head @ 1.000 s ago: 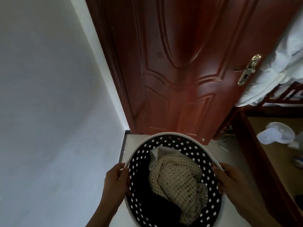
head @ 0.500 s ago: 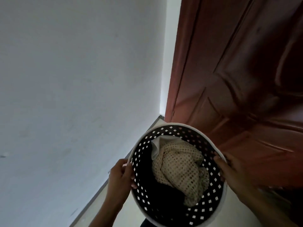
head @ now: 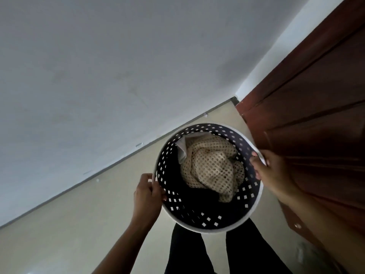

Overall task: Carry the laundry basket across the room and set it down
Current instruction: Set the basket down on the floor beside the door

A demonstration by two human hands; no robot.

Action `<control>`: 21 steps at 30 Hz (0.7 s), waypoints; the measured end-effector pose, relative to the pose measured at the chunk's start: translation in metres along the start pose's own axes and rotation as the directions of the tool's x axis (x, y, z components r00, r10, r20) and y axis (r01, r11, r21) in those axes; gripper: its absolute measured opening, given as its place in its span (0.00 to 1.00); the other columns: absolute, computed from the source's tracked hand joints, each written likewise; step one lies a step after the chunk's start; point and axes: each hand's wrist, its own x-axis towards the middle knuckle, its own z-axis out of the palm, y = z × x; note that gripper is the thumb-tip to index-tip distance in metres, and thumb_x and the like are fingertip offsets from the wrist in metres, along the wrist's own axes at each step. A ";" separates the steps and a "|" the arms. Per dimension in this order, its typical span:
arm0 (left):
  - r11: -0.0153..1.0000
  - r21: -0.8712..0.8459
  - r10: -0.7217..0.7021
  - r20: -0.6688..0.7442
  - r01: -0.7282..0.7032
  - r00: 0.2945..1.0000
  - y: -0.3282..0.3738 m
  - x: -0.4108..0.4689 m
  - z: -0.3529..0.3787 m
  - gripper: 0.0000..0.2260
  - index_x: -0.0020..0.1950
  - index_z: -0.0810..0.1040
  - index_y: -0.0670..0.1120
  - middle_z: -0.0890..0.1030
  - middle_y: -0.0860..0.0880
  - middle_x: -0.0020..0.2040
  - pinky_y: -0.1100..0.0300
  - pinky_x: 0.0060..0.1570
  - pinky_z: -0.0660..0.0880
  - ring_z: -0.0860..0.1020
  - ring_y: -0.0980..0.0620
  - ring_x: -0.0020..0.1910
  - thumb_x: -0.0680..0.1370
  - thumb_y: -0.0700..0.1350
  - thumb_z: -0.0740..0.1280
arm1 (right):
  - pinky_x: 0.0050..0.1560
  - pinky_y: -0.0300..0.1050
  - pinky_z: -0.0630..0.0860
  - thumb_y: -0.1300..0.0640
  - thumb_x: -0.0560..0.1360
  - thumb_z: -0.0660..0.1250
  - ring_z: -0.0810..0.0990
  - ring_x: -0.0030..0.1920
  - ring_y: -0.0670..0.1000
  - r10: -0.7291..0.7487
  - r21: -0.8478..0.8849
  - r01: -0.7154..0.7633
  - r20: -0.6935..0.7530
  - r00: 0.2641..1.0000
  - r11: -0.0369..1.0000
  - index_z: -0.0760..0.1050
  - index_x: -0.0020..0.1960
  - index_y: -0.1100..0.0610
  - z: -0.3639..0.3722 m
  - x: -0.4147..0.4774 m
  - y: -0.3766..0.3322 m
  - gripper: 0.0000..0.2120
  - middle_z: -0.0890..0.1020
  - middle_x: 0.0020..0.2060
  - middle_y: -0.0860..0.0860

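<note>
The round laundry basket (head: 199, 216) has a white rim and a dark wall pierced with small square holes. It is held off the floor in front of my legs. Inside lie a cream mesh cloth (head: 213, 167), a white cloth (head: 182, 149) and something dark beneath. My left hand (head: 147, 191) grips the rim on the left side, thumb inside. My right hand (head: 270, 171) grips the rim on the right side, fingers curled over the edge.
A dark red wooden door (head: 316, 119) stands close on the right, just behind my right hand. A white wall (head: 108, 76) fills the left and top, meeting the pale tiled floor (head: 79, 224) along a dark skirting line. My dark-trousered legs (head: 187, 252) show below the basket.
The view has swung left, away from the door, which now sits at the far right. More wall and floor show. Both hands keep their hold on the basket rim.
</note>
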 end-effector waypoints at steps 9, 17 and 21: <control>0.966 -0.078 -0.255 -0.119 0.247 0.960 -0.104 0.146 0.134 0.10 0.55 0.73 0.43 0.84 0.41 0.39 0.50 0.42 0.78 0.82 0.44 0.39 0.77 0.36 0.56 | 0.41 0.59 0.80 0.54 0.76 0.60 0.82 0.36 0.63 0.016 -0.325 0.038 0.162 0.987 0.945 0.74 0.37 0.53 0.111 0.198 0.114 0.10 0.81 0.31 0.56; 0.943 -0.098 -0.326 -0.077 0.318 0.942 -0.185 0.296 0.221 0.15 0.56 0.76 0.43 0.84 0.38 0.45 0.55 0.39 0.75 0.82 0.41 0.43 0.72 0.33 0.60 | 0.47 0.63 0.80 0.55 0.76 0.57 0.83 0.45 0.67 -0.026 -0.476 0.114 0.186 0.982 0.872 0.75 0.39 0.63 0.205 0.348 0.195 0.14 0.83 0.42 0.66; 0.959 -0.044 -0.282 -0.136 0.278 0.950 -0.206 0.349 0.244 0.16 0.56 0.77 0.44 0.84 0.37 0.47 0.55 0.38 0.75 0.82 0.38 0.47 0.72 0.33 0.59 | 0.50 0.63 0.79 0.53 0.74 0.56 0.83 0.47 0.68 -0.046 -0.515 0.136 0.183 0.982 0.846 0.75 0.41 0.62 0.243 0.394 0.221 0.14 0.83 0.45 0.68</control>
